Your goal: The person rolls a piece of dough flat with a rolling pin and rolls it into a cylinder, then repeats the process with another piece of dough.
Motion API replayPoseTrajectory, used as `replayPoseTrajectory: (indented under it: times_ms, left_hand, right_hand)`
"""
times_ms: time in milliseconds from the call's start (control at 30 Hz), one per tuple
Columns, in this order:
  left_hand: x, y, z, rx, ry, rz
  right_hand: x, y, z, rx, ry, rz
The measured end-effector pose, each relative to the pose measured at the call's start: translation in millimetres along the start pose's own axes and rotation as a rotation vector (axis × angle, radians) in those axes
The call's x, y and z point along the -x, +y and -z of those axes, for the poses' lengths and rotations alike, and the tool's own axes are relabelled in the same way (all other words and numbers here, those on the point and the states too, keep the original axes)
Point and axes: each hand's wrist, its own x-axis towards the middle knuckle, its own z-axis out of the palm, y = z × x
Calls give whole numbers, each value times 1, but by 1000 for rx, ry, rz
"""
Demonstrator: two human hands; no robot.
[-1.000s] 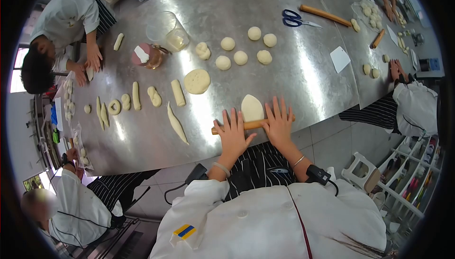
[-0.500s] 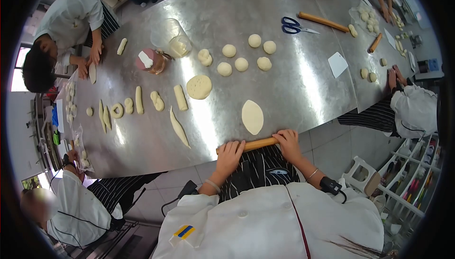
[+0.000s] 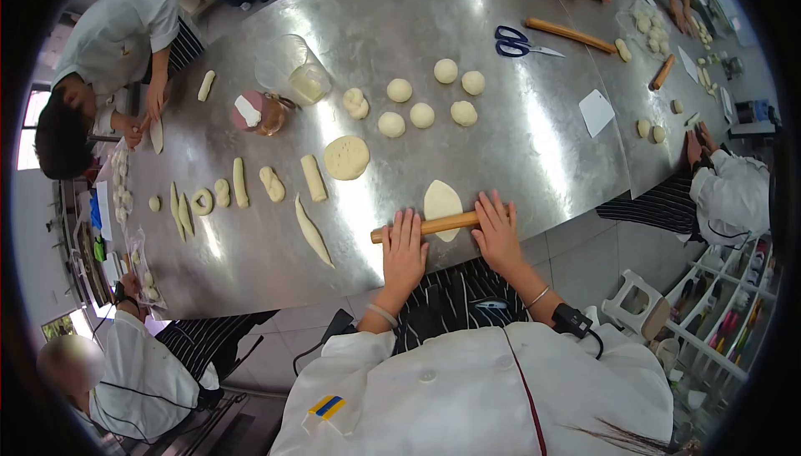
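A wooden rolling pin (image 3: 446, 223) lies across a flat, pointed oval of dough (image 3: 443, 197) on the steel table. Near the pin's left end, my left hand (image 3: 404, 254) rests on top, its fingers stretched out flat over the wood. My right hand (image 3: 498, 235) lies on the other end, fingers extended and a little apart, just right of the dough. Both palms press on the pin without wrapping round it. The dough's upper tip shows beyond the pin and a small part on my side.
Several dough balls (image 3: 422, 115) sit farther back, beside a round flat dough piece (image 3: 346, 158). Shaped dough pieces line the left, near a jar (image 3: 260, 112) and a clear container (image 3: 307, 80). Scissors (image 3: 519, 42), another rolling pin (image 3: 571, 35) and a white scraper (image 3: 596, 113) lie right. Co-workers surround the table.
Both my hands have moved forward with the rolling pin, from the table's near edge onto the oval dough. My fingers have straightened out over the pin.
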Motion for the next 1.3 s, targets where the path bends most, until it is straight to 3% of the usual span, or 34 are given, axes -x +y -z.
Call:
replayPoseTrajectory:
  times_ms: [67,467,833,1067,1167,1300]
  left_hand:
    - [3,4,-1,48,-46,56]
    - [-63,-2,3,-117,9,113]
    - [-120,-23,7,-156,114,67]
    - [-149,-33,12,-144,97,135]
    - [-164,-40,9,-197,177,126]
    - [-169,-55,4,-171,321,-63]
  right_hand:
    - [1,-8,0,-44,-9,-87]
    - [-68,3,-3,169,17,-123]
    - [-126,16,-6,216,129,-99]
    - [-168,21,-1,150,189,-25]
    - [-183,26,-7,88,284,-17]
    - [-199,31,-8,130,349,22]
